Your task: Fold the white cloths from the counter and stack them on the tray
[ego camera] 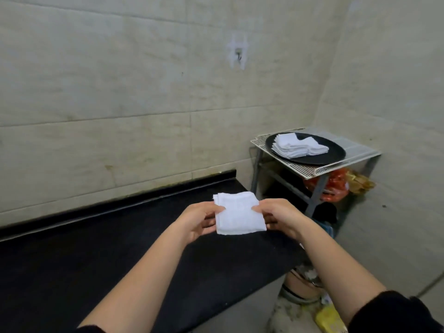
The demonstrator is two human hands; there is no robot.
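Note:
A folded white cloth [237, 213] is held above the right end of the black counter [96, 248]. My left hand [199, 218] pinches its left edge and my right hand [280, 216] pinches its right edge. To the far right, a round black tray [329, 152] sits on a white wire rack [319, 168]. On the tray lies a stack of folded white cloths [296, 145], fanned slightly to the right.
The rack stands on grey metal legs in the corner, with red and yellow bags [336, 186] beneath it. Tiled walls close off the back and right. A wall hook [239, 55] hangs above. Buckets and clutter [305, 292] sit on the floor past the counter's end.

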